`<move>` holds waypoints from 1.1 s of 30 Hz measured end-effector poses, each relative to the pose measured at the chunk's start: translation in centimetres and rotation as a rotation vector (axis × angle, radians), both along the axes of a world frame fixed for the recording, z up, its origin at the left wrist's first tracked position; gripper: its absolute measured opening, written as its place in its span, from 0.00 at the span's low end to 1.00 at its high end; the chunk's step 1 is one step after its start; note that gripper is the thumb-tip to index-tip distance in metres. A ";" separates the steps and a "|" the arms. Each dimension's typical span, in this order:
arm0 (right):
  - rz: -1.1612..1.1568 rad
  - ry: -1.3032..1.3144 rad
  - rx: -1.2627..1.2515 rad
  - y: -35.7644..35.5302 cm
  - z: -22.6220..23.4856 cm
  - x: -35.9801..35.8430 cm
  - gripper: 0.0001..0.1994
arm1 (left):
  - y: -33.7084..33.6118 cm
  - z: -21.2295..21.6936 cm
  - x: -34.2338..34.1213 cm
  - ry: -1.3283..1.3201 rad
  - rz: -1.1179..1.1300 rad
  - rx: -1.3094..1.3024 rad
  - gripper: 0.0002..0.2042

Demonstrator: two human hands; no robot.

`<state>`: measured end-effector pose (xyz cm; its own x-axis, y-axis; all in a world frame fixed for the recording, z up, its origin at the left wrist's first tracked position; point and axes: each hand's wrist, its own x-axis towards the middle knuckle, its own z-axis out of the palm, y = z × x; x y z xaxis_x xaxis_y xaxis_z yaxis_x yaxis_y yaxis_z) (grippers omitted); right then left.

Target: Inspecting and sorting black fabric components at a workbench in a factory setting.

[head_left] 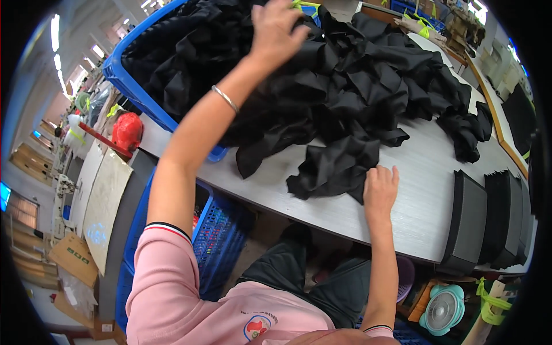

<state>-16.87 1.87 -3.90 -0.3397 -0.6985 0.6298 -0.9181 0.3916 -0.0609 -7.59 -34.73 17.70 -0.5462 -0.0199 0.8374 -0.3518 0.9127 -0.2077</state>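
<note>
Fabric dominates what I see from my remote seat: a heap of crumpled black fabric pieces [368, 86] spreads across the pale worktable [425, 172] from 12 to 2 o'clock, and more black cloth fills the blue plastic crate [117, 72] at 11 o'clock. I have the left hand [277, 30] at 12 o'clock, over the place where crate and heap meet. Its fingers are spread apart; whether their tips touch the cloth I cannot tell. A silvery bracelet [225, 99] circles that forearm, at 11 o'clock.

My right hand [380, 190] is between 3 and 4 o'clock, near the table's front edge. Its thumb side meets the corner of a single rumpled black piece [336, 167], which lies toward 3 o'clock, close to the centre. The fingertips point up and away; I cannot tell whether thumb and fingers are clamped on the cloth.

Beyond that hand, between 3 and 4 o'clock, I see stacks of flat black panels [467, 210] along the table's end. Below the tabletop, a perforated blue basket [221, 227] stands at 7 to 8 o'clock, and a turquoise fan [444, 310] at 4. Something rounded and red [127, 132] is at 9 to 10 o'clock.
</note>
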 end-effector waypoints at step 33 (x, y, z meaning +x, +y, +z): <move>-0.290 -0.127 -0.134 0.3 -1.3 -2.0 0.05 | 2.9 -4.5 12.2 0.267 -0.149 0.927 0.27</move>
